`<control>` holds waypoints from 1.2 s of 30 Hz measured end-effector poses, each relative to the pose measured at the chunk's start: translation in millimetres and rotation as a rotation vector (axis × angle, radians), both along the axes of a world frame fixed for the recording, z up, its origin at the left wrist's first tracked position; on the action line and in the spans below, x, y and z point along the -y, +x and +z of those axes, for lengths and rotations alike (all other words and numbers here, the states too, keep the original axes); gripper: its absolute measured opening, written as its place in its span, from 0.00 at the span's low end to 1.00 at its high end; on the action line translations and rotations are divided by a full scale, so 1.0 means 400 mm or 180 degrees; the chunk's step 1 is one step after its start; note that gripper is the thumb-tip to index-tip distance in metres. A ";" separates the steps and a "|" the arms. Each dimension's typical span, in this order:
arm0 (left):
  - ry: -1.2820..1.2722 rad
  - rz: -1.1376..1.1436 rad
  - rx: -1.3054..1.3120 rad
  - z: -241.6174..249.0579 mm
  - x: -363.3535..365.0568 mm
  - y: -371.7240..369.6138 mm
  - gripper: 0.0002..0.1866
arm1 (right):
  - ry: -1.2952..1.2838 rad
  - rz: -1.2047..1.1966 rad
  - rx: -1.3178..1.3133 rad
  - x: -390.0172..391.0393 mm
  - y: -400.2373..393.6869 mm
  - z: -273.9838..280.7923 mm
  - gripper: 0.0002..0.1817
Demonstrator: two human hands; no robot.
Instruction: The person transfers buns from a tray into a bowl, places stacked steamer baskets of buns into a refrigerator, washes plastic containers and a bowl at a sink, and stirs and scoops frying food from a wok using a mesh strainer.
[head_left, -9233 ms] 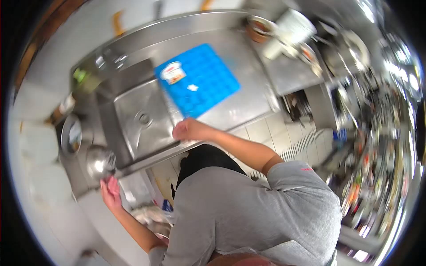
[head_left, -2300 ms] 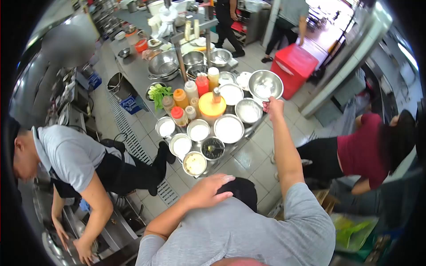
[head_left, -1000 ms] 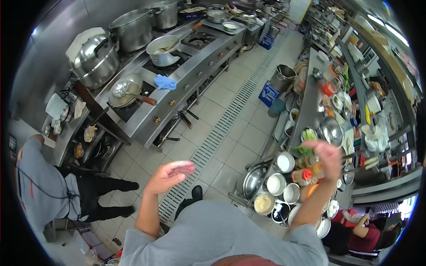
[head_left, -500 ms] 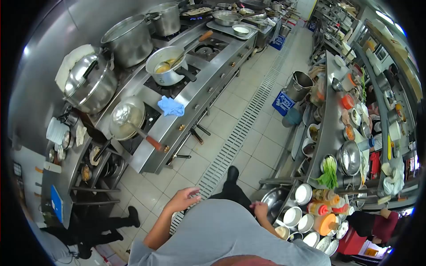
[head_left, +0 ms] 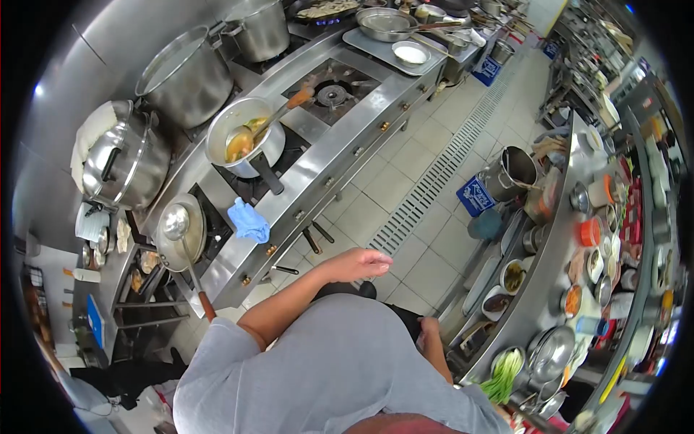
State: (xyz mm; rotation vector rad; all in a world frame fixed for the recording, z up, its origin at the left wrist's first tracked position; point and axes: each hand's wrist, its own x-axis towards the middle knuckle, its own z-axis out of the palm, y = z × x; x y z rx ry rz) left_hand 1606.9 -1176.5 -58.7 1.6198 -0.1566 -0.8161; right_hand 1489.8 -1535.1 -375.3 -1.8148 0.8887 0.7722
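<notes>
My left hand (head_left: 359, 265) is held out in front of my body above the floor, its fingers loosely stretched and nothing in it. Low at my right side hangs my right hand (head_left: 429, 329), its fingers mostly hidden. To the left on the stove, a saucepan (head_left: 271, 147) holds yellow-brown liquid, and a ladle (head_left: 285, 107) rests in it. A folded blue cloth (head_left: 248, 220) lies on the stove's front edge. Nearer me, a pan (head_left: 170, 251) carries a second ladle (head_left: 175, 221) with its handle pointing toward my left arm.
Large steel pots (head_left: 184, 79) line the back of the stove (head_left: 318, 170). A drain grate (head_left: 434, 166) runs along the tiled aisle. On the right, a counter (head_left: 538, 267) bears bowls, greens (head_left: 504, 376) and sauces. A bucket (head_left: 512, 173) stands beside it. Another person's dark-clothed leg (head_left: 130, 372) is at lower left.
My view has shifted forward along the aisle, and the stove and counter appear in new positions. My left hand has swung forward and to the right; my right hand stays low at my side.
</notes>
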 end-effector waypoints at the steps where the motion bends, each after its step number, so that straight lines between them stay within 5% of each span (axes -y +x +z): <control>1: -0.0129 -0.0013 -0.0149 -0.005 0.007 0.062 0.24 | 0.0678 -0.1291 -0.0589 0.043 0.064 -0.017 0.07; 3: -0.0390 -0.0229 -0.0450 0.002 0.015 0.188 0.24 | 0.2836 -0.2021 0.0369 0.119 0.165 0.104 0.13; 7: -0.1954 -0.1152 -0.1210 -0.068 0.082 0.461 0.27 | 0.4656 -0.1878 0.1841 -0.141 0.536 0.676 0.39; 9: -0.2405 -0.1576 -0.1900 -0.095 0.173 0.589 0.31 | 0.1984 -0.0566 0.2023 -0.094 0.730 0.290 0.40; 10: -0.2247 -0.1676 -0.2226 -0.116 0.219 0.645 0.32 | 0.4242 -0.1244 0.1003 -0.271 0.834 0.621 0.36; 12: -0.2253 -0.2005 -0.2970 -0.186 0.244 0.763 0.35 | 0.3773 -0.0888 0.0641 -0.227 0.935 0.528 0.35; 15: -0.2368 -0.1988 -0.2533 -0.168 0.275 0.919 0.38 | 0.3051 -0.0272 0.0632 -0.188 1.099 0.565 0.28; 18: -0.1392 -0.1595 -0.1819 -0.192 0.276 1.030 0.42 | 0.2294 0.0631 0.1449 -0.121 1.257 0.636 0.25; 20: -0.0951 -0.0797 -0.2079 -0.228 0.259 1.131 0.44 | 0.2977 0.0059 0.1879 -0.034 1.347 0.678 0.28; 22: -0.1138 0.0657 -0.2334 -0.203 0.326 1.199 0.45 | 0.4585 -0.1014 0.1385 0.001 1.431 0.810 0.34; 23: -0.1724 0.0962 -0.2793 -0.187 0.382 1.242 0.45 | 0.4673 -0.1007 0.1499 0.028 1.492 0.740 0.36; 24: -0.2623 0.0156 -0.2940 -0.222 0.443 1.297 0.43 | 0.5939 -0.1242 0.0216 0.066 1.531 0.671 0.36; 25: -0.3490 -0.0702 -0.3013 -0.292 0.496 1.347 0.41 | 0.6546 -0.0691 -0.0359 0.066 1.585 0.635 0.36; 26: -0.3114 0.0049 -0.2853 -0.246 0.526 1.366 0.35 | 0.7090 -0.0095 -0.0971 0.057 1.637 0.597 0.37; 27: -0.2609 0.0780 -0.2606 -0.195 0.555 1.384 0.30 | 0.7161 0.0705 -0.0631 0.092 1.716 0.507 0.35; 28: -0.2038 0.1388 -0.2344 -0.144 0.586 1.403 0.25 | 0.5851 -0.0152 -0.0734 0.126 1.751 0.516 0.31; 30: -0.0650 0.1828 -0.1866 -0.089 0.590 1.449 0.20 | 0.5457 0.0468 -0.1468 0.176 1.866 0.444 0.23; 31: -0.0592 0.1569 -0.1250 -0.213 0.587 1.481 0.17 | 0.5049 0.0694 -0.1240 0.182 1.897 0.419 0.20; 34: 0.0972 0.0786 0.0020 -0.276 0.573 1.507 0.17 | 0.3809 0.1210 -0.0654 0.164 1.930 0.328 0.14; 36: 0.1892 -0.0055 0.0711 -0.365 0.519 1.547 0.17 | 0.2256 0.2485 0.0276 0.143 1.941 0.317 0.13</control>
